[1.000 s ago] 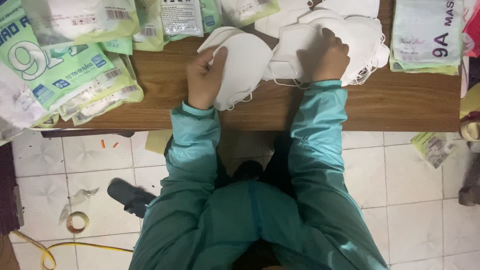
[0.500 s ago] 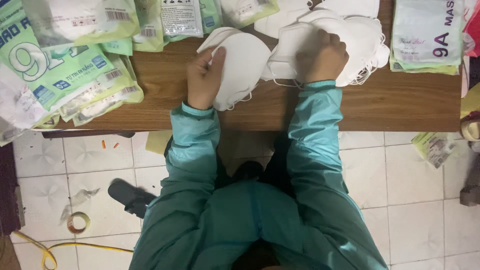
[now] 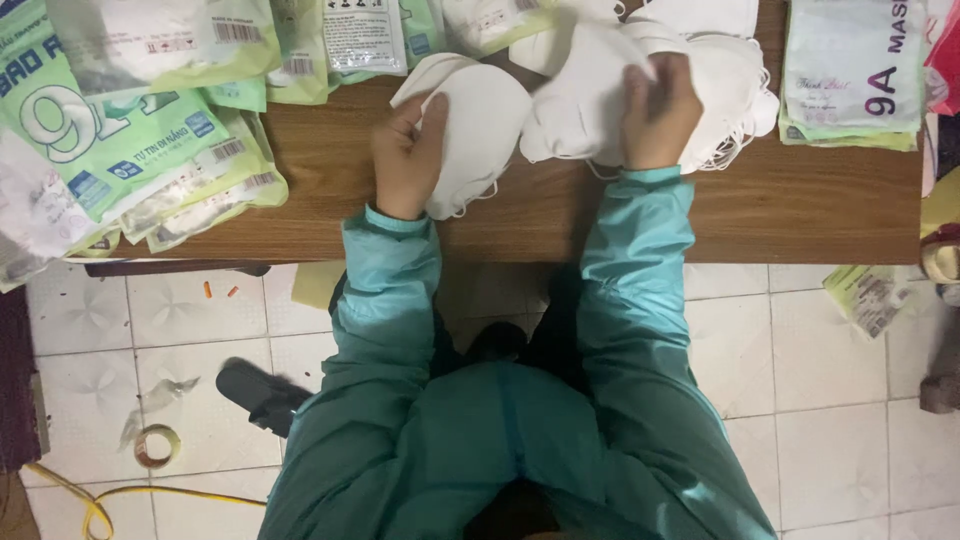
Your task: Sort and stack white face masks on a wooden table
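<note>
We sort white face masks on the wooden table (image 3: 800, 215).
Left hand (image 3: 405, 155) closed on one folded white mask (image 3: 480, 135) at its edge; right hand (image 3: 660, 110) pinches another off the mask pile (image 3: 735, 85). Light, soft, floppy; we judge the edges best for gripping. Sealed green packets (image 3: 120, 150) left of the table's middle hold masks.

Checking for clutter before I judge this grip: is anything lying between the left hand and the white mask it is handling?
Nothing visible. The left hand already grips the white mask directly at its edge. The right hand rests on the pile of masks beside it, and the green packets lie off to the left.
</note>
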